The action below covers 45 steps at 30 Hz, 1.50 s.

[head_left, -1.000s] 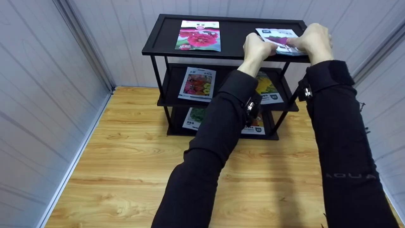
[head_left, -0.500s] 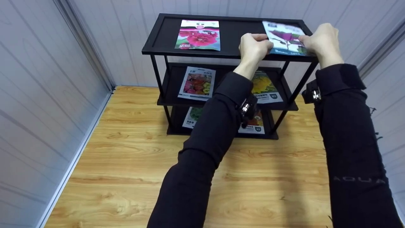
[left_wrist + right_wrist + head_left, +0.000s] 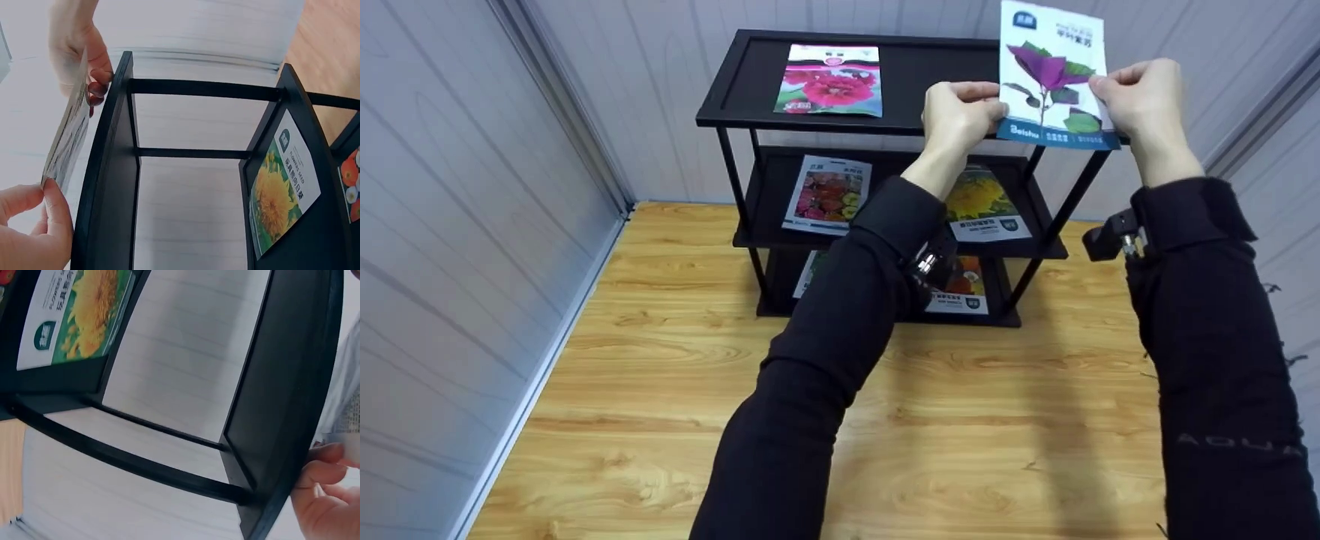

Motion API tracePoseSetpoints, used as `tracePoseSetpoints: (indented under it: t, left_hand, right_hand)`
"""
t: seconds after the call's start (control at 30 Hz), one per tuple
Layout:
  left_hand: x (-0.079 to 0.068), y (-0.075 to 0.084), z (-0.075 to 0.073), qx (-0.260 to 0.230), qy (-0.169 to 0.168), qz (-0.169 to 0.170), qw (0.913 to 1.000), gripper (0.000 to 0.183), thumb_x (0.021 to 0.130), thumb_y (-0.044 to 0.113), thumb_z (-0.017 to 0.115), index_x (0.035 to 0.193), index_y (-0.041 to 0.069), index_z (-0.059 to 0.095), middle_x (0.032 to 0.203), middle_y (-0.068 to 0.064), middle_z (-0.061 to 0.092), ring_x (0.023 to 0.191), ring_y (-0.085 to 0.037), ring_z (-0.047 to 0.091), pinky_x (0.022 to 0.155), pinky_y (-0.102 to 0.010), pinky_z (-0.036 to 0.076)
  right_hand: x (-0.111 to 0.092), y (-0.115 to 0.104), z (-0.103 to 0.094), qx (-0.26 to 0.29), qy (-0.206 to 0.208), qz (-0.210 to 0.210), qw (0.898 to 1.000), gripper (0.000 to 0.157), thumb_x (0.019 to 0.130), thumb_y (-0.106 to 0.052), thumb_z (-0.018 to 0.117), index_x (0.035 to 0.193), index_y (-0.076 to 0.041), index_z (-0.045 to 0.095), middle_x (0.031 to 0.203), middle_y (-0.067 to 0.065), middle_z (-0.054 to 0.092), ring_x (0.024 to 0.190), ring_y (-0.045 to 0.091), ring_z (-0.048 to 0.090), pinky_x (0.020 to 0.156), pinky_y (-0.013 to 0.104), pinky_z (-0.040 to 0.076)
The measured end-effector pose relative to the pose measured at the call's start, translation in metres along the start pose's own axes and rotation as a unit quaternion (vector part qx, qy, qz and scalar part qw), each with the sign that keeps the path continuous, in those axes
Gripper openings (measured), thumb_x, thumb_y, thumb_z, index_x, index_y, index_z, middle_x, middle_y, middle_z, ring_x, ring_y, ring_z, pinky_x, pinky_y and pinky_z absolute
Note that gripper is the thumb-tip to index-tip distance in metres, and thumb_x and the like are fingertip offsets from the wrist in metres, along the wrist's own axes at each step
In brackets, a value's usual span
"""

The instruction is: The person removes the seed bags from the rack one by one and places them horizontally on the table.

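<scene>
A seed packet with a purple flower and a blue bottom band is held up, tilted, at the right end of the top shelf of a black rack. My left hand pinches its left edge between thumb and fingers. On the opposite edge, my right hand pinches it the same way. The left wrist view shows the packet edge-on, standing apart from the shelf board. In the right wrist view, the right hand's fingers are beside the shelf edge, with part of the packet behind them.
A pink-flower packet lies at the top shelf's left. The middle shelf bears a mixed-flower packet and a yellow-flower packet. More packets lie on the bottom shelf, partly behind my left sleeve. White panel walls flank the wooden floor.
The purple-flower packet has risen from lying on the top shelf to a steep tilt above it. My right hand has moved right with its edge; the left hand shifted slightly left.
</scene>
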<state>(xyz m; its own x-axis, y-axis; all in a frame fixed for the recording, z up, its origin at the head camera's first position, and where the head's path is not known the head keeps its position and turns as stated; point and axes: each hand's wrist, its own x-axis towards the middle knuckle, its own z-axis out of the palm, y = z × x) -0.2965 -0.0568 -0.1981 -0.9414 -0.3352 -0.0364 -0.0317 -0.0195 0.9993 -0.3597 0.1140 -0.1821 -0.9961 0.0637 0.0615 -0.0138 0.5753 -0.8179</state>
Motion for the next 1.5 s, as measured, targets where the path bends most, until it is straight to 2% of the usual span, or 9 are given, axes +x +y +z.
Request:
tracePoseSetpoints:
  t: [0.1,0.27,0.4,0.5,0.67,0.97,1.07,1.27,1.5]
  left_hand:
    - [-0.004,-0.001,-0.002,-0.009,-0.01,0.005,0.9999,0.013,0.076,0.002,0.068,0.088,0.009,0.068,0.073,0.001,0.063,0.059,-0.009,0.059,0.052,-0.014,0.047]
    - [-0.013,-0.008,-0.007,-0.02,-0.024,0.007,0.9995,0.013,0.076,0.003,0.068,0.089,0.006,0.068,0.076,0.0,0.063,0.061,-0.01,0.059,0.053,-0.015,0.048]
    - [-0.021,-0.018,-0.014,-0.039,-0.044,0.015,0.9981,0.014,0.077,0.002,0.066,0.091,0.002,0.067,0.076,-0.002,0.062,0.062,-0.012,0.06,0.054,-0.017,0.049]
    - [-0.026,-0.026,-0.022,-0.046,-0.065,0.029,0.9964,0.014,0.078,0.001,0.065,0.093,-0.001,0.067,0.078,-0.005,0.063,0.063,-0.013,0.059,0.056,-0.018,0.05]
    - [-0.036,-0.039,-0.033,-0.028,-0.086,0.059,0.9941,0.014,0.078,0.001,0.065,0.092,-0.002,0.066,0.079,-0.007,0.063,0.065,-0.012,0.058,0.059,-0.021,0.051]
    - [-0.053,-0.077,-0.048,-0.036,-0.085,0.141,0.9858,0.011,0.073,-0.005,0.068,0.084,-0.006,0.065,0.074,-0.011,0.063,0.056,-0.012,0.056,0.056,-0.026,0.051]
    - [-0.059,-0.091,-0.052,-0.045,-0.088,0.137,0.9856,0.012,0.073,-0.005,0.067,0.085,-0.006,0.065,0.074,-0.01,0.063,0.058,-0.012,0.056,0.056,-0.027,0.051]
    - [-0.07,-0.117,-0.062,-0.045,-0.094,0.113,0.9881,0.013,0.074,-0.003,0.067,0.087,-0.005,0.064,0.076,-0.01,0.063,0.06,-0.014,0.057,0.062,-0.033,0.052]
    - [-0.084,-0.153,-0.071,-0.053,-0.093,0.114,0.9877,0.014,0.074,-0.006,0.066,0.087,-0.009,0.063,0.076,-0.012,0.063,0.056,-0.011,0.054,0.057,-0.026,0.051]
  right_hand:
    - [-0.004,0.004,0.0,0.043,-0.003,-0.01,0.999,0.014,0.087,-0.03,0.054,0.087,-0.016,0.052,0.084,-0.006,0.046,0.066,0.004,0.045,0.057,0.015,0.04]
    - [-0.014,0.008,-0.001,0.12,-0.008,-0.021,0.993,0.014,0.085,-0.022,0.059,0.087,-0.009,0.053,0.074,-0.001,0.05,0.056,0.006,0.044,0.044,0.013,0.037]
    - [-0.026,0.014,0.001,0.173,-0.008,-0.025,0.985,0.014,0.084,-0.018,0.061,0.089,-0.007,0.053,0.076,0.002,0.051,0.059,0.008,0.046,0.046,0.014,0.04]
    - [-0.036,0.022,0.003,0.238,-0.009,-0.03,0.971,0.012,0.082,-0.013,0.063,0.087,-0.006,0.055,0.078,0.004,0.052,0.063,0.011,0.05,0.051,0.015,0.045]
    - [-0.052,0.04,0.009,0.329,-0.014,-0.057,0.942,0.011,0.08,-0.008,0.064,0.085,-0.002,0.056,0.074,0.009,0.056,0.058,0.015,0.054,0.047,0.019,0.048]
    - [-0.08,0.069,0.034,0.382,0.0,-0.117,0.917,0.005,0.081,-0.003,0.061,0.081,-0.001,0.056,0.072,0.012,0.057,0.054,0.016,0.054,0.043,0.02,0.047]
    - [-0.088,0.079,0.043,0.385,0.005,-0.13,0.914,0.007,0.082,-0.003,0.061,0.083,0.001,0.055,0.073,0.012,0.057,0.053,0.015,0.053,0.042,0.019,0.046]
    - [-0.103,0.096,0.059,0.352,0.025,-0.157,0.922,0.013,0.082,-0.005,0.061,0.086,0.005,0.054,0.072,0.011,0.055,0.051,0.013,0.047,0.04,0.017,0.04]
    - [-0.125,0.119,0.079,0.331,0.034,-0.173,0.927,0.011,0.083,-0.006,0.059,0.086,0.004,0.055,0.073,0.01,0.056,0.057,0.014,0.053,0.044,0.019,0.045]
